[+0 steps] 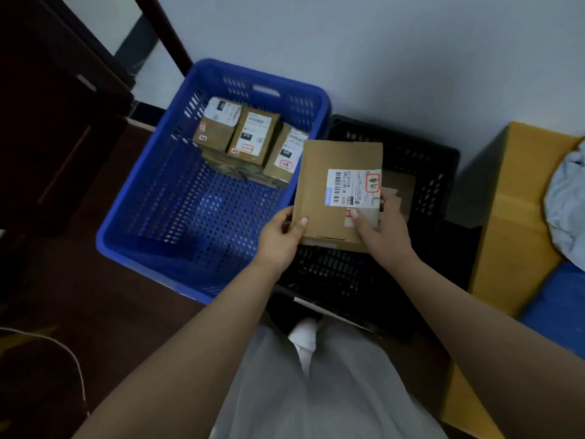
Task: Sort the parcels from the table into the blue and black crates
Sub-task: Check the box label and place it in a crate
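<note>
Left hand (pixel 282 236) gripping the near-left corner of a flat cardboard parcel (pixel 329 172), thumb on top; right hand (pixel 381 229) pinching its near-right edge beside the white shipping label (pixel 353 186), the parcel held level over the seam between the two crates. Blue crate (pixel 164 172) to the left with several labelled brown boxes (pixel 250 137) stacked at its far end; black crate (pixel 437 172) touching it on the right, another cardboard piece partly visible inside. Further right, a yellow-topped table (pixel 512 198) against the wall, pale cloth (pixel 566 198) lying on it.
</note>
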{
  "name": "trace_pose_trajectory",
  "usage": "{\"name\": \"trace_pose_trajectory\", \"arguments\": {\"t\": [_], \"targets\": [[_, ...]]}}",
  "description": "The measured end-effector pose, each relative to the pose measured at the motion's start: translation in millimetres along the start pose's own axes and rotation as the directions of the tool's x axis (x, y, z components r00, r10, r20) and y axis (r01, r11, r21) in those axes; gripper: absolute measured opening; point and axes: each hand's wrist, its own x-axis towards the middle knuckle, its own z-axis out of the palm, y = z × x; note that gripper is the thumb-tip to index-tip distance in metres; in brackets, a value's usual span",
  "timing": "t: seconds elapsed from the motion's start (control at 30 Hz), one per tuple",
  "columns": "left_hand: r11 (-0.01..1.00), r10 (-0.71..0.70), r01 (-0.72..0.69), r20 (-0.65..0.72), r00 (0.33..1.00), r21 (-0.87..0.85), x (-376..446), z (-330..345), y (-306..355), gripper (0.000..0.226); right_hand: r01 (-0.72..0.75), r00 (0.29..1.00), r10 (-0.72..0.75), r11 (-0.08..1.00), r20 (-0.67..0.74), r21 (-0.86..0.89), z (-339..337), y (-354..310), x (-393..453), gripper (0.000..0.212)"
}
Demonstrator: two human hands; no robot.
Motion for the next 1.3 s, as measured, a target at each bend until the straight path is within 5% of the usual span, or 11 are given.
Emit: {"name": "trace_pose_trajectory", "arguments": {"t": [0.67, 0.97, 1.3], "targets": [[0.983, -0.029, 0.012, 0.091, 0.995, 0.183, 116.1, -234.0, -48.7, 0.042, -0.164, 0.986, 0.164, 0.986, 0.013, -0.024, 243.2, -85.3, 26.8, 0.061], [0.965, -0.064, 0.035, 0.106, 0.992, 0.261, 155.9, -239.0, -60.9, 0.043, -0.188, 0.979, 0.195, 0.976, 0.055, -0.113, 268.9, -71.0, 62.2, 0.069], [0.912, 0.048, -0.052, 0.02, 0.999, 0.407, 290.1, -243.5, -16.6, 0.042, -0.099, 0.995, 0.099, 0.995, 0.032, -0.001, 323.1, -81.1, 213.2, 0.066]]}}
